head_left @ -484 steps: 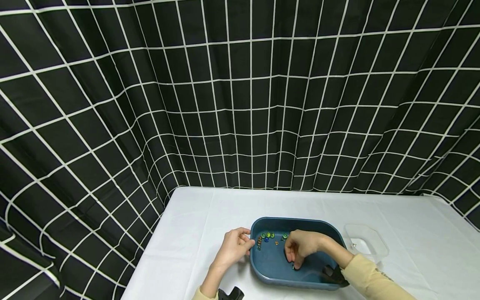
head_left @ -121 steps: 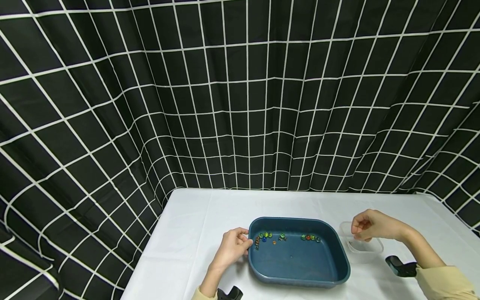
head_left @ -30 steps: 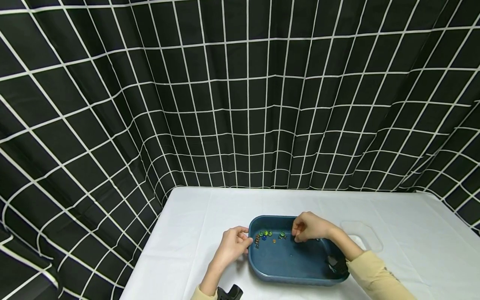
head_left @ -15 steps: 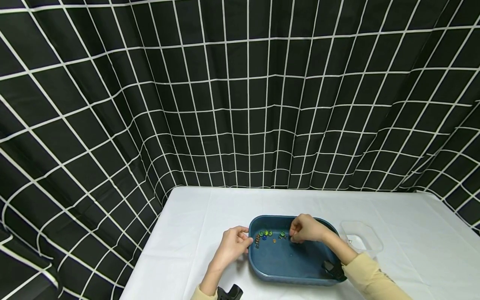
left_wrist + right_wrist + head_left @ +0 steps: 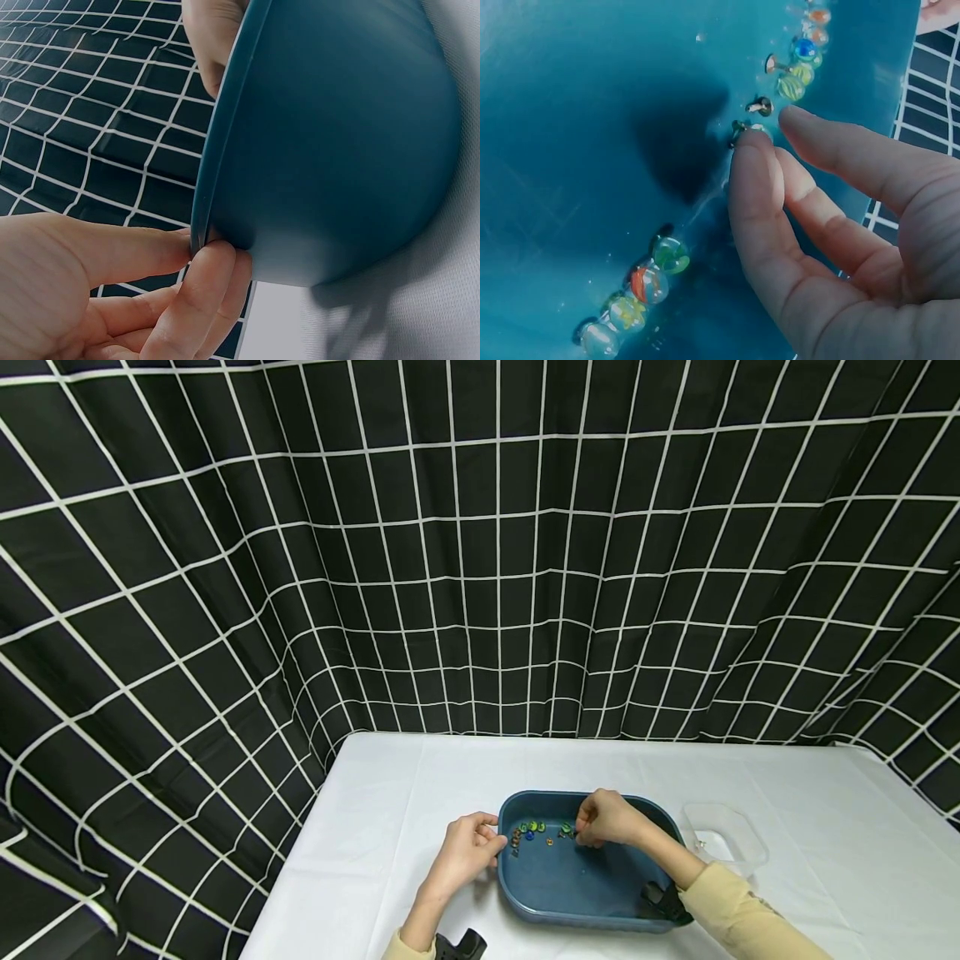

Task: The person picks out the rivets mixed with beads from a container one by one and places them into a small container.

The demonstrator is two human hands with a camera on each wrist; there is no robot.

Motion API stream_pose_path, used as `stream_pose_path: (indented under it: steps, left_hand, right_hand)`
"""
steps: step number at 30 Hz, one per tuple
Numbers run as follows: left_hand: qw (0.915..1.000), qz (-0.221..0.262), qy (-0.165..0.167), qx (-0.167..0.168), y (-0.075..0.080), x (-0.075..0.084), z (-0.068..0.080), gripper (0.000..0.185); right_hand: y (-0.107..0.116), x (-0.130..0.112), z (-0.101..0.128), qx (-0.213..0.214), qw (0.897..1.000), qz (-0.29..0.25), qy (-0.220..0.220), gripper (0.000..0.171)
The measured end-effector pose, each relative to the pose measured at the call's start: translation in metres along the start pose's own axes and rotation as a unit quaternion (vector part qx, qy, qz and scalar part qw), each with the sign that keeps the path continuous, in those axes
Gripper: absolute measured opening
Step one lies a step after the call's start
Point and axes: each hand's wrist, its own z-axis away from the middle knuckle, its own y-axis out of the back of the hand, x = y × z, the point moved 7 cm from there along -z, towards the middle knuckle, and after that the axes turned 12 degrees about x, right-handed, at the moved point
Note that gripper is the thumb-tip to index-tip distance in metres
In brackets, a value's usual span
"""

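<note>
A dark blue tray point(image 5: 585, 885) sits on the white table. My left hand point(image 5: 491, 843) pinches its left rim; in the left wrist view the thumb and fingers point(image 5: 217, 262) clamp the tray's edge point(image 5: 225, 150). My right hand point(image 5: 581, 831) is inside the tray by the far wall. In the right wrist view its index fingertip point(image 5: 754, 150) touches a small dark-green bit point(image 5: 739, 129) on the tray floor point(image 5: 592, 112), with the thumb a little apart. Several glass marbles point(image 5: 649, 283) lie in a row close by, and more marbles point(image 5: 532, 828) sit at the far left corner.
A clear plastic container point(image 5: 723, 839) stands just right of the tray. A black curtain point(image 5: 480, 568) with a white grid hangs behind the table and down its left side. White tablecloth point(image 5: 390, 827) stretches to the left and the far side.
Four seconds ago my right hand was over the clear container; it is now in the tray and has crept left along the far wall. My left hand has kept its hold on the rim.
</note>
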Motion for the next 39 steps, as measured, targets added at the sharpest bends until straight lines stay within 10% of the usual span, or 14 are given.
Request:
stream_pose_path:
  steps: [39]
  left_hand:
    - [1.0000, -0.004, 0.007, -0.003, 0.001, 0.002, 0.001, 0.031]
  right_hand:
    - [-0.017, 0.007, -0.003, 0.010, 1.000, -0.009, -0.022, 0.010]
